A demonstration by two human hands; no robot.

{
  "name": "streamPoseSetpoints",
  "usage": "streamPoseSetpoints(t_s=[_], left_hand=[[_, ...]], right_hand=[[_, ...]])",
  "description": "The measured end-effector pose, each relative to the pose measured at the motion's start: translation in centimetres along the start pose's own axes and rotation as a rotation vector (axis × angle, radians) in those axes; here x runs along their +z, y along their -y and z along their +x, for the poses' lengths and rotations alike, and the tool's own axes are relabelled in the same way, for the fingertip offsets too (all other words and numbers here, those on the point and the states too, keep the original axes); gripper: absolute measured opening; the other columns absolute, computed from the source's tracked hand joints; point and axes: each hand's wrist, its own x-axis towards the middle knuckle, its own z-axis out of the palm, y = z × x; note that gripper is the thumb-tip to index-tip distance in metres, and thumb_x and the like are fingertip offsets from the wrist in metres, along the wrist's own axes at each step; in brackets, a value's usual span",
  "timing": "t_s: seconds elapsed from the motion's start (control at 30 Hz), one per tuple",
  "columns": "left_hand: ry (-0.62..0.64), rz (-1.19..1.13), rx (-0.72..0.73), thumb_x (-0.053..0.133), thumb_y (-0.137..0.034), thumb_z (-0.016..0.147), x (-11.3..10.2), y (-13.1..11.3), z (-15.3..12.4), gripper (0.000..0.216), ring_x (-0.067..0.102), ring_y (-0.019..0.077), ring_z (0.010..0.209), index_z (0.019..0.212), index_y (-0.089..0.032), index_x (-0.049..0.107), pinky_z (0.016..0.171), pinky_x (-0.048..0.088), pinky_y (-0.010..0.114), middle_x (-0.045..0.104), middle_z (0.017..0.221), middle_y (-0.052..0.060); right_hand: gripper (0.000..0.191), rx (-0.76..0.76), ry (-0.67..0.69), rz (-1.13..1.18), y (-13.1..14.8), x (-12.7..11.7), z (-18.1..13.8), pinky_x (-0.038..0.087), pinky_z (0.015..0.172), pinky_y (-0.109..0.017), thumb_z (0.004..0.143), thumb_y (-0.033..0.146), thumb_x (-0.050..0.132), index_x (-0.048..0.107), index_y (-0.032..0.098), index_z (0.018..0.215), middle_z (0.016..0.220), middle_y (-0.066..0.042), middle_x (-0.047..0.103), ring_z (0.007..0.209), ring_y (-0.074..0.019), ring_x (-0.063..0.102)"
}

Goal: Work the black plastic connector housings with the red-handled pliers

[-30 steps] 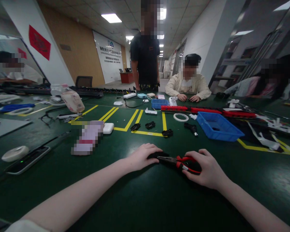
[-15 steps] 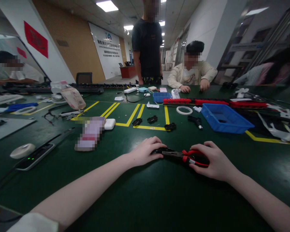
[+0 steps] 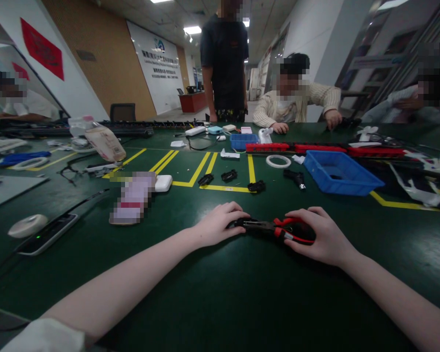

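Between the fingers of my left hand (image 3: pixel 220 226) is a small black plastic part (image 3: pixel 236 223), mostly covered by the fingers. My right hand (image 3: pixel 322 237) is wrapped around the red-and-black handles of needle-nose pliers (image 3: pixel 278 230). The pliers point left, and their jaws reach the black part at my left fingertips. Whether the jaws grip it, I cannot tell. Beyond my hands, several similar black parts (image 3: pixel 229 175) lie along a yellow tape line.
A blue bin (image 3: pixel 342 173) stands at the right, near a black tool (image 3: pixel 295 179) and a white ring (image 3: pixel 278 161). On the left are a phone (image 3: pixel 134 198), a white case (image 3: pixel 163 183), a bottle (image 3: pixel 104 141) and a device with a green light (image 3: pixel 48 235). A co-worker (image 3: pixel 295 98) sits opposite.
The view has shifted slightly. Both my hands keep their holds, with the pliers still at the black part. The seated co-worker's hand has moved outward to the right.
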Motion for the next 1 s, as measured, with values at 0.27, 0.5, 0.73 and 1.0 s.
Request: streamPoseSetpoints(t_s=[0.27, 0.5, 0.73, 1.0], left_hand=[[0.012, 0.005, -0.007, 0.059, -0.028, 0.091, -0.16, -0.21, 0.05, 0.036, 0.054, 0.0213, 0.106, 0.125, -0.021, 0.055, 0.091, 0.046, 0.039, 0.054, 0.118, 0.008], [0.001, 0.006, 0.001, 0.059, -0.029, 0.090, 0.00, -0.07, 0.00, 0.035, 0.054, 0.0214, 0.105, 0.125, -0.022, 0.054, 0.091, 0.046, 0.039, 0.054, 0.118, 0.007], [-0.006, 0.015, 0.004, 0.060, -0.028, 0.090, 0.04, -0.07, 0.08, 0.036, 0.054, 0.0216, 0.105, 0.125, -0.020, 0.055, 0.090, 0.046, 0.038, 0.054, 0.117, 0.008], [0.000, 0.016, 0.012, 0.060, -0.030, 0.090, 0.06, 0.05, 0.20, 0.035, 0.054, 0.0213, 0.105, 0.123, -0.020, 0.055, 0.090, 0.046, 0.038, 0.054, 0.115, 0.007]], right_hand=[[0.040, -0.042, 0.011, -0.023, -0.61, -0.10, -0.04, 0.047, 0.079, -0.044, 0.074, 0.043, 0.064, 0.057, 0.022, 0.107, 0.095, -0.006, 0.069, 0.088, -0.0252, 0.061], [0.036, 0.005, -0.026, 0.002, -0.28, -0.04, -0.19, 0.049, 0.076, -0.045, 0.073, 0.042, 0.065, 0.060, 0.023, 0.103, 0.092, -0.007, 0.070, 0.091, -0.0280, 0.058], [0.036, -0.081, -0.009, -0.077, 0.07, -0.34, 0.12, 0.047, 0.078, -0.045, 0.075, 0.041, 0.064, 0.056, 0.022, 0.104, 0.089, -0.006, 0.070, 0.084, -0.0249, 0.061], [0.038, -0.163, 0.035, -0.129, -0.43, -0.67, 0.36, 0.040, 0.093, -0.048, 0.076, 0.043, 0.062, 0.055, 0.018, 0.105, 0.091, -0.006, 0.070, 0.079, -0.0206, 0.064]])
